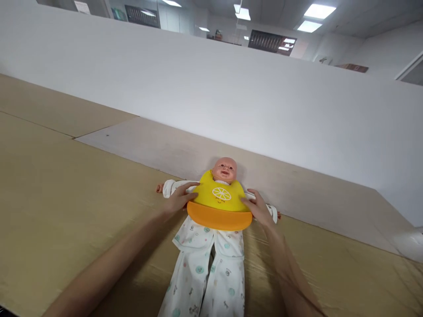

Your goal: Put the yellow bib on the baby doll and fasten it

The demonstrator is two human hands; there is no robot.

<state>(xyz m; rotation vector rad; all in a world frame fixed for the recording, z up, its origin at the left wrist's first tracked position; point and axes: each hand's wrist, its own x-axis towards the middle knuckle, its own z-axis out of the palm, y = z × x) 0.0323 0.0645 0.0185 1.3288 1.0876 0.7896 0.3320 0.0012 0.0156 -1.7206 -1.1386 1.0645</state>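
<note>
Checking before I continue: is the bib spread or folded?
Spread: the bib lies across the doll, its citrus print showing whole.

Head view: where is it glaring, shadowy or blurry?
In the head view, ceiling lights glare white up top, soft shadow darkens beside the left forearm, a pale patch at right looks hazy, and the yellow bib looks fairly crisp.

Wide room for a hand lies over the tan surface (66,198) at left of the frame, and above the bib (220,206). The doll (228,244), arms outspread, blocks low crossings at lower centre; the left hand (178,198) and right hand (260,210) occupy the bib's sides. Across the upper frame, the white wall (214,88) bars passage.
</note>
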